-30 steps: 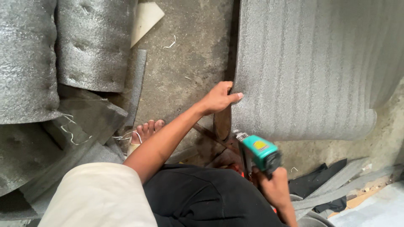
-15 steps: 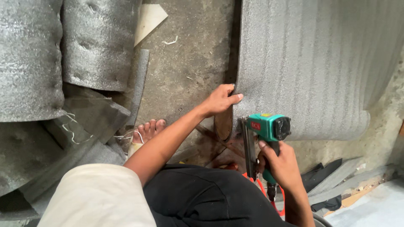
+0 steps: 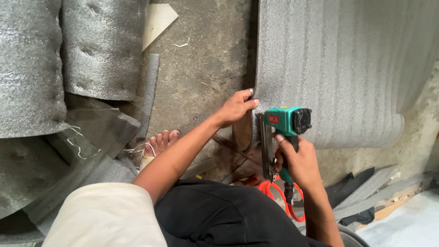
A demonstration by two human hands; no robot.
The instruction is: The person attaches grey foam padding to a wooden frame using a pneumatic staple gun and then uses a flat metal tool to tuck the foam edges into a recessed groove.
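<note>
Your right hand [image 3: 296, 160], clenched on the green pneumatic stapler [image 3: 282, 126], has now raised it against the grey foam sheet [image 3: 338, 68] edge your left hand [image 3: 235, 107] pinches.

Small red rect. label [image 3: 273, 119] w/ white print on green stapler's [image 3: 288, 120] side

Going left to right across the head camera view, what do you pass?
Grey foam rolls → bare foot → left hand on the foam edge → right hand gripping the green staple gun → large foam sheet.

Grey foam rolls [image 3: 68, 55] at left, bare foot [image 3: 161, 142] on concrete floor [image 3: 206, 59].
</note>
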